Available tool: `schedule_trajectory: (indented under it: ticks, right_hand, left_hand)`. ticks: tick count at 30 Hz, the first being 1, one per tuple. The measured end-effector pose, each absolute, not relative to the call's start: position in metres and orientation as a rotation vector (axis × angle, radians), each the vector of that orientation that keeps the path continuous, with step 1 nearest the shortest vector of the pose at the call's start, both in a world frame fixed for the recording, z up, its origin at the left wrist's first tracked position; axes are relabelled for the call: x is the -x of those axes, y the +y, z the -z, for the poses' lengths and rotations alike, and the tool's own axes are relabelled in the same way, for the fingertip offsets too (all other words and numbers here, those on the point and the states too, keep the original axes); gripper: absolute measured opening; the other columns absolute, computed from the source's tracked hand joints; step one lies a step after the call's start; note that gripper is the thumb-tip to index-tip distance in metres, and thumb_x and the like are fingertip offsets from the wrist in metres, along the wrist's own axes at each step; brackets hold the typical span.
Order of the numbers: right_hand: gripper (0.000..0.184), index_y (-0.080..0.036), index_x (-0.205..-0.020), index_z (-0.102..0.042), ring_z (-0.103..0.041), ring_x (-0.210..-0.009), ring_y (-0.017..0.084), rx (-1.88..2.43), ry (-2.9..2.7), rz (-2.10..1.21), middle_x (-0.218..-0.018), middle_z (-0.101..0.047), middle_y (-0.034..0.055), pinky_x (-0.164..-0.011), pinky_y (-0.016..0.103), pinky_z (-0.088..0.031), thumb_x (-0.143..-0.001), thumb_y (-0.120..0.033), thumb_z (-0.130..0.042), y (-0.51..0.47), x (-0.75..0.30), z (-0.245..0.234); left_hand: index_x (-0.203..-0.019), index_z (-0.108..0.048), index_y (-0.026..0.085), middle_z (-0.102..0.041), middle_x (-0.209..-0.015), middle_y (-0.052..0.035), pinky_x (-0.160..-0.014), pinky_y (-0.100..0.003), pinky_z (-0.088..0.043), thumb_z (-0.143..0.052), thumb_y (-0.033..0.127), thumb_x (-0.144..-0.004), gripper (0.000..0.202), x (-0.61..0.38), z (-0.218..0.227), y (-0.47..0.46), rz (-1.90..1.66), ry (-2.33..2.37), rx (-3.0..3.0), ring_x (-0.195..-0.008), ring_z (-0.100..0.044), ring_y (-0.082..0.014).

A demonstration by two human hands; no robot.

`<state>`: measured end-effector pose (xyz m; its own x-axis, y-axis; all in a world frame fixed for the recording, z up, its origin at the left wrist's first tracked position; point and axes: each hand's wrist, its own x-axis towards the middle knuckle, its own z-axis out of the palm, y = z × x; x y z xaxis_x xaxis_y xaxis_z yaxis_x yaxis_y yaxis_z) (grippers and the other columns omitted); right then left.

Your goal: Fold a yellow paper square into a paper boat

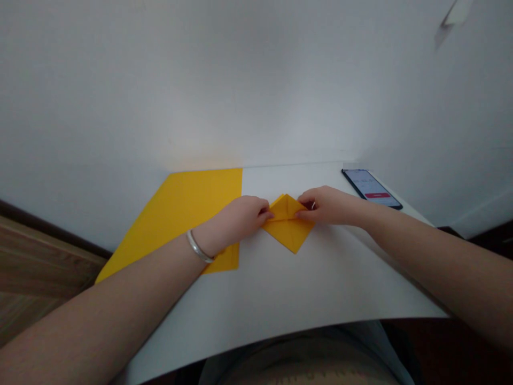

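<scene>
A small piece of folded yellow paper (290, 230) is between my two hands, diamond-shaped with crease lines across its face and one point toward me. My left hand (250, 214), with a silver bangle at the wrist, pinches its left corner between thumb and fingers. At the right corner, my right hand (320, 206) pinches the paper the same way. The fingertips behind the paper are hidden. Whether its lower point touches the white table I cannot tell.
Large yellow sheets (192, 200) cover the left side of the white table (320, 289), partly under my left forearm. A phone (372, 188) with a lit screen lies at the back right. Behind the table stands a pale wall (256, 80); wooden furniture (44, 267) is at the left.
</scene>
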<state>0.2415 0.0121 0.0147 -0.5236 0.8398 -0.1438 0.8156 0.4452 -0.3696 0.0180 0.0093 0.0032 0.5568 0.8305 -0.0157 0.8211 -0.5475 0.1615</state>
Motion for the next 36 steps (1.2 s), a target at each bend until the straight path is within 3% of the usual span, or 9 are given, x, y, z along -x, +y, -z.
schedule_trajectory:
  ticks: [9,13,17,36]
  right_hand:
    - [0.037,-0.019,-0.080,-0.066,-0.054,-0.064,0.015,1.552,-2.327,-0.909,-0.074,-0.065,0.0021,-0.053,0.026,-0.035,-0.081,-0.052,-0.049,0.027,-0.236,0.002]
    - [0.036,-0.019,-0.085,-0.066,-0.057,-0.067,0.016,1.517,-2.305,-0.921,-0.079,-0.067,0.0032,-0.054,0.026,-0.037,-0.082,-0.051,-0.049,0.027,-0.237,0.006]
    - [0.030,-0.020,-0.087,-0.068,-0.061,-0.072,0.018,1.507,-2.335,-1.008,-0.083,-0.070,0.0030,-0.057,0.026,-0.041,-0.075,-0.047,-0.059,0.022,-0.234,0.004]
    - [0.034,-0.022,-0.081,-0.073,-0.056,-0.063,0.016,1.727,-2.397,-0.822,-0.070,-0.066,0.0017,-0.055,0.028,-0.036,-0.078,-0.049,-0.053,0.027,-0.250,-0.006]
  left_hand:
    - [-0.072,-0.060,0.017,-0.059,-0.068,0.0000,-0.055,-0.025,-0.033,-0.045,0.042,-0.086,0.032,-0.019,0.004,0.017,-0.254,1.360,-2.422,-0.060,-0.049,-0.0128]
    - [-0.071,-0.062,0.017,-0.059,-0.067,0.0003,-0.053,-0.026,-0.031,-0.047,0.043,-0.085,0.032,-0.021,0.009,0.019,-0.281,1.406,-2.358,-0.058,-0.048,-0.0127]
    - [-0.077,-0.066,0.018,-0.060,-0.066,-0.0002,-0.055,-0.026,-0.032,-0.047,0.044,-0.085,0.033,-0.022,0.012,0.019,-0.303,1.407,-2.333,-0.060,-0.049,-0.0136]
    - [-0.078,-0.066,0.018,-0.059,-0.065,0.0002,-0.054,-0.025,-0.033,-0.043,0.046,-0.085,0.037,-0.020,0.011,0.023,-0.238,1.388,-2.292,-0.060,-0.051,-0.0137]
